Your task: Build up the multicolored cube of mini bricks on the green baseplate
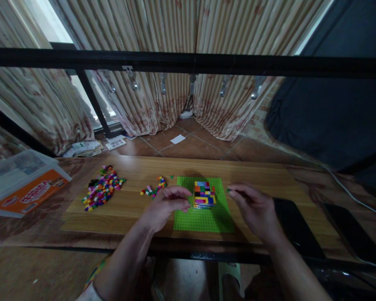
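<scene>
A green baseplate (207, 219) lies on the wooden table (138, 209) in front of me, with a block of stacked multicoloured bricks (204, 194) built on its far half. My left hand (167, 207) rests at the plate's left edge, fingers curled together and touching the left side of the brick block. My right hand (253, 207) hovers just right of the plate, its fingertips pinched on a small green brick (229, 190).
A big heap of loose coloured bricks (102, 188) and a smaller cluster of bricks (153, 188) lie to the left. A clear plastic box with an orange label (25, 184) sits at far left. Two dark flat devices (296, 225) lie to the right. A black rail crosses overhead.
</scene>
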Motion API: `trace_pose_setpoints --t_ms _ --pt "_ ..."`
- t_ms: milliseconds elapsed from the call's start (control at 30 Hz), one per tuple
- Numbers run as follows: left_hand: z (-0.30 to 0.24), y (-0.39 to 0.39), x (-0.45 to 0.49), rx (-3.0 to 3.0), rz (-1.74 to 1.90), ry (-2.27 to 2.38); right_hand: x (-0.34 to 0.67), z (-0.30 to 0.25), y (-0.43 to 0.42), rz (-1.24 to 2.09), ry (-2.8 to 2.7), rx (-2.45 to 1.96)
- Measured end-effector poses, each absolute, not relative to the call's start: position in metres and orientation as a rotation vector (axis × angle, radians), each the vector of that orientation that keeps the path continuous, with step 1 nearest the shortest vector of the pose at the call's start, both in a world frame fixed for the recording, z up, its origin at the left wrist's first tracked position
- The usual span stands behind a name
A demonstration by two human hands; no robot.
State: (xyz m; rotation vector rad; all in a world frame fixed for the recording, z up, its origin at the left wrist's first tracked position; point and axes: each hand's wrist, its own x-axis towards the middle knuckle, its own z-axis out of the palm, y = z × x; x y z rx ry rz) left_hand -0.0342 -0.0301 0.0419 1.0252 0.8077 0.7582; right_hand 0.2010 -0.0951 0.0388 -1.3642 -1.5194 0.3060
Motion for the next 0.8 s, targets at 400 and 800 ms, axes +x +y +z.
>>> trace_pose_setpoints --t_ms 400,800 --pt "0.031 -0.023 -0.032 1.129 0.82 1.002 0.199 0.01 -0.084 0.601 -1.288 -1.451" --pt "0.028 -0.02 -0.024 1.092 0.85 1.013 0.187 0.003 -0.076 0.436 -1.445 -1.485"
